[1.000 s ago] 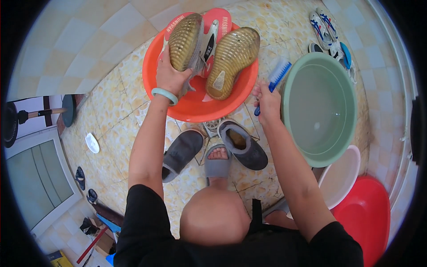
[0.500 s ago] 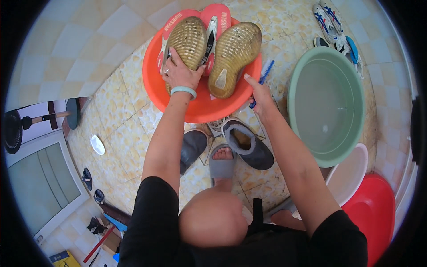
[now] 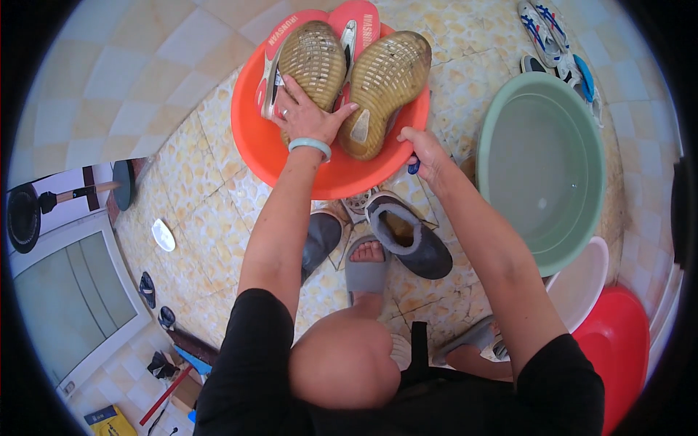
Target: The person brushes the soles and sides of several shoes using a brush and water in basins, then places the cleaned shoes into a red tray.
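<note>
Two shoes lie sole-up across an orange-red basin (image 3: 273,163): the left shoe (image 3: 316,58) and the right shoe (image 3: 385,73), both with yellowish ridged soles. Pink slippers (image 3: 356,14) stick out behind them. My left hand (image 3: 311,116), wearing a pale green bangle, rests with spread fingers over the left shoe's heel; its thumb reaches toward the right shoe's heel. At the basin's right rim my right hand (image 3: 427,152) is closed round a brush (image 3: 414,166), thumb at the rim. Only part of the dark blue handle shows; the bristles are hidden.
A green tub (image 3: 538,167) of cloudy water stands at right, with a pale pink basin (image 3: 582,280) and a red basin (image 3: 618,349) nearer. Sneakers (image 3: 545,36) lie far right. Grey lined shoes (image 3: 418,254) sit by my foot. A white dish (image 3: 163,235) is at left.
My left hand has slid slightly right, its thumb stretching toward the right shoe. The brush has turned in my right hand, so its bristles no longer show.
</note>
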